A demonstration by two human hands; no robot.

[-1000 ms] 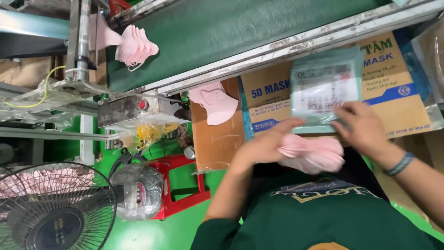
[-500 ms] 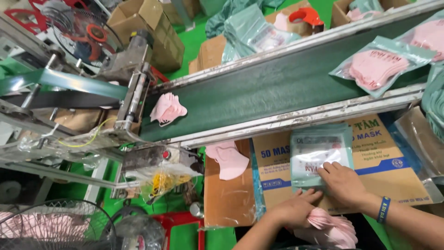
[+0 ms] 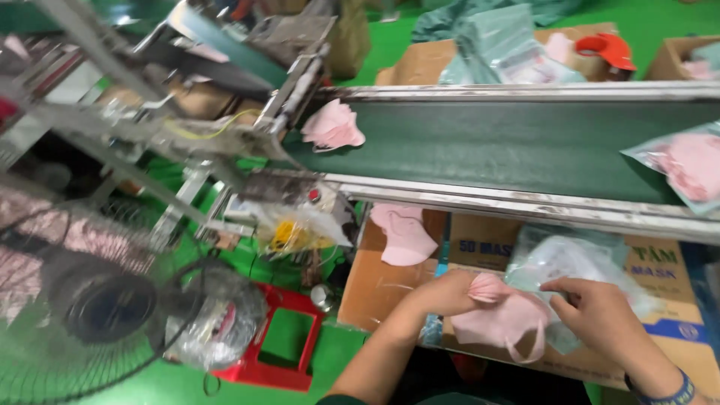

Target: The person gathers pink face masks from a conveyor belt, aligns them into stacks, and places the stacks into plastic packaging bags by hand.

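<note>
While the left hand [image 3: 450,294] pinches a stack of pink face masks [image 3: 499,319] at about five o'clock of the view, the right hand [image 3: 600,315] holds the mouth of a clear plastic pouch [image 3: 562,262] just beside it; I judge the stack should stay squared and slide in flat, though blur hides the pouch opening. Against half a second ago, the view has swung left, and a loose mask [image 3: 332,126] on the green conveyor belt [image 3: 495,146] sits at eleven o'clock.

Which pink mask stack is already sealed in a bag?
The bagged stack at the belt's right edge. The belt stack, box mask and held masks are bare.
</note>
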